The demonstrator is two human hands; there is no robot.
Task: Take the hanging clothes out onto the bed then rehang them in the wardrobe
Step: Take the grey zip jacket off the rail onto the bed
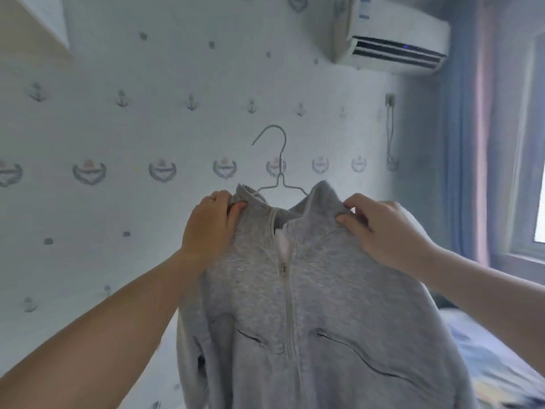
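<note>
Grey zip-up jacket (295, 305) at centre, draping down toward 6 o'clock, zip done up partway, collar open. Held up by both hands: left hand (211, 225) at 9 o'clock of the collar, pinching its edge between thumb and fingers; right hand (380, 228) at 3 o'clock, fingers curled into the collar fabric. Wire hanger (278, 160) inside the neck, hook upright at 12 o'clock. Bed (486, 349) with patterned sheet at 4 o'clock. Beyond, anchor-print wall (118, 231); air conditioner (395, 45) at 1 o'clock, blue curtain (472, 143) and window (539, 172) at 3 o'clock.
</note>
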